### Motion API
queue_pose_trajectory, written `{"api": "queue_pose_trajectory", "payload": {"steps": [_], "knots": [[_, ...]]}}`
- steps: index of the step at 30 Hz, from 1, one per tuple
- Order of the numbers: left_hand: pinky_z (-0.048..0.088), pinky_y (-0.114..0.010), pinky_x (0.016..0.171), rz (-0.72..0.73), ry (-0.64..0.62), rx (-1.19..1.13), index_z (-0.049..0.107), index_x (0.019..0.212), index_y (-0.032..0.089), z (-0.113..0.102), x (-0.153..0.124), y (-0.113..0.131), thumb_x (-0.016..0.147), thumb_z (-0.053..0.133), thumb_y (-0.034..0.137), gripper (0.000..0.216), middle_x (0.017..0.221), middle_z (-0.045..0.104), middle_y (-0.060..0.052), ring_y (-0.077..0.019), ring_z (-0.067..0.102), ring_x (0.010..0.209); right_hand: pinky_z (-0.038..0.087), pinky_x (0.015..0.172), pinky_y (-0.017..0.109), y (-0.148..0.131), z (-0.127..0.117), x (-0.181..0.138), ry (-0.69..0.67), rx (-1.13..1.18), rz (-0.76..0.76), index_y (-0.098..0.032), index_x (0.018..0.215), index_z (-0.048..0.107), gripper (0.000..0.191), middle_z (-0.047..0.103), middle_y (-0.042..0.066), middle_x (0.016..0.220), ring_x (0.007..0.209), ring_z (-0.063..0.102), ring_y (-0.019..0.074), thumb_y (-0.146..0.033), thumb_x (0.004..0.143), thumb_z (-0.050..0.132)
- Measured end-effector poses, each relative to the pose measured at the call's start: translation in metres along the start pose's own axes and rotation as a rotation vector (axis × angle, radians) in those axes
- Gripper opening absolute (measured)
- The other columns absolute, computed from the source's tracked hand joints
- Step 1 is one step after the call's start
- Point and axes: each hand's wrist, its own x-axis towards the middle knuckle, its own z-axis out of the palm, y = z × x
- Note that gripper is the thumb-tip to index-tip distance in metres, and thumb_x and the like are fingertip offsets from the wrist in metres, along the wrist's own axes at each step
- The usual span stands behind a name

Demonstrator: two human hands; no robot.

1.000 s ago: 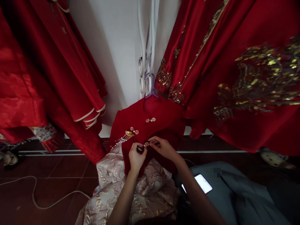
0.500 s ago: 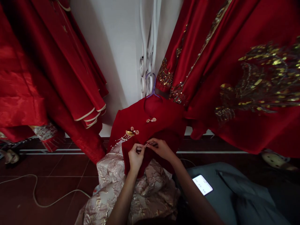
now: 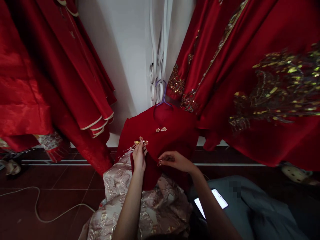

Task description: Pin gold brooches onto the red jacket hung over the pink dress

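Red top (image 3: 160, 140): hung on a purple hanger (image 3: 163, 97) at its far end, its near part over pale patterned cloth (image 3: 117, 186); its long way runs from the hanger down toward the person.
Low clasp (image 3: 159, 163): on the top's near part, right at the fingertips of the right hand (image 3: 178, 161), on their left; small and partly covered, so I can't tell which way its length runs.
Nearer hand: the right, plainly; the left hand (image 3: 139, 156) is apart from it, farther up and to the left.
Right grip: finger and thumb drawn close together on the low clasp, the other fingers loosely bent.
Left grip: narrow, its fingertips at the side clasp (image 3: 146, 142); whether it has hold of that or merely rests there, I can't tell.
What matters: I'd judge the slant between the hands, since the side clasp lies farther off and left of the low one.
Neck clasp (image 3: 161, 129): set crosswise below the neckline, flowers of pale beads at its ends.
Look of the top: deep red, plain and soft, a gold ornament (image 3: 136, 142) with trailing bead strings (image 3: 127, 151) beside the left fingertips.
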Motion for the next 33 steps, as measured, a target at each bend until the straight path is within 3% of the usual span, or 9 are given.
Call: {"api": "queue_pose_trajectory", "payload": {"steps": [7, 13, 15, 17, 20, 25, 29, 33], "knots": [[0.045, -0.023, 0.078, -0.050, -0.014, -0.042, 0.066, 0.085, 0.017, 0.001, 0.004, -0.002, 0.064, 0.073, 0.026, 0.024, 0.093, 0.068, -0.005, -0.0094, 0.063, 0.078, 0.047, 0.081, 0.035, 0.004, 0.002, 0.003, -0.027, 0.012, 0.001, -0.017, 0.095, 0.064, 0.036, 0.068, 0.006, 0.088, 0.082, 0.063, 0.0170, -0.046, 0.073, 0.064], [0.044, -0.023, 0.074, 0.122, 0.126, 0.039, 0.066, 0.081, 0.015, 0.005, 0.006, -0.015, 0.063, 0.070, 0.028, 0.022, 0.084, 0.068, -0.003, -0.0100, 0.061, 0.074, 0.047, 0.081, 0.034, 0.002, 0.001, 0.001, -0.032, -0.003, 0.006, -0.016, 0.096, 0.064, 0.037, 0.069, 0.007, 0.090, 0.084, 0.063, 0.0178, -0.045, 0.073, 0.064], [0.044, -0.023, 0.070, 0.169, 0.103, 0.165, 0.065, 0.078, 0.015, 0.009, 0.003, -0.014, 0.068, 0.065, 0.036, 0.023, 0.081, 0.067, -0.003, -0.0109, 0.060, 0.070, 0.048, 0.080, 0.034, 0.000, -0.001, -0.001, -0.037, -0.002, 0.009, -0.016, 0.095, 0.065, 0.036, 0.069, 0.006, 0.090, 0.083, 0.063, 0.0180, -0.045, 0.073, 0.064], [0.043, -0.022, 0.063, 0.262, -0.007, 0.389, 0.065, 0.071, 0.014, 0.017, 0.000, -0.005, 0.073, 0.061, 0.041, 0.026, 0.070, 0.064, -0.002, -0.0108, 0.057, 0.063, 0.048, 0.081, 0.034, -0.001, -0.005, -0.005, -0.069, 0.009, 0.017, -0.017, 0.095, 0.065, 0.036, 0.069, 0.006, 0.090, 0.084, 0.064, 0.0180, -0.045, 0.073, 0.064], [0.040, -0.021, 0.056, 0.529, -0.244, 0.768, 0.064, 0.069, 0.016, 0.037, 0.001, 0.020, 0.075, 0.061, 0.041, 0.025, 0.062, 0.058, 0.000, -0.0101, 0.051, 0.056, 0.048, 0.081, 0.034, -0.001, -0.011, -0.011, -0.145, 0.020, 0.052, -0.017, 0.093, 0.066, 0.037, 0.070, 0.005, 0.090, 0.084, 0.064, 0.0180, -0.046, 0.069, 0.067], [0.043, -0.025, 0.067, 0.996, -0.574, 1.377, 0.065, 0.098, 0.026, 0.073, 0.012, 0.055, 0.080, 0.057, 0.039, 0.024, 0.094, 0.057, -0.005, -0.0177, 0.051, 0.090, 0.048, 0.080, 0.032, 0.000, -0.016, -0.016, -0.191, 0.017, 0.085, -0.018, 0.093, 0.067, 0.037, 0.070, 0.005, 0.089, 0.083, 0.064, 0.0175, -0.045, 0.068, 0.068], [0.042, -0.030, 0.073, 1.151, -0.710, 1.645, 0.067, 0.095, 0.025, 0.085, 0.023, 0.061, 0.085, 0.051, 0.035, 0.022, 0.093, 0.053, -0.007, -0.0195, 0.047, 0.092, 0.048, 0.080, 0.032, 0.000, -0.015, -0.015, -0.181, 0.022, 0.076, -0.017, 0.093, 0.067, 0.037, 0.070, 0.005, 0.088, 0.083, 0.064, 0.0177, -0.045, 0.069, 0.068], [0.036, -0.039, 0.086, 1.198, -0.801, 1.667, 0.067, 0.089, 0.022, 0.093, 0.028, 0.063, 0.080, 0.057, 0.027, 0.015, 0.101, 0.056, -0.008, -0.0223, 0.047, 0.097, 0.048, 0.080, 0.033, 0.001, -0.014, -0.013, -0.158, 0.029, 0.066, -0.017, 0.092, 0.068, 0.037, 0.070, 0.005, 0.088, 0.083, 0.064, 0.0177, -0.045, 0.068, 0.069]]}}
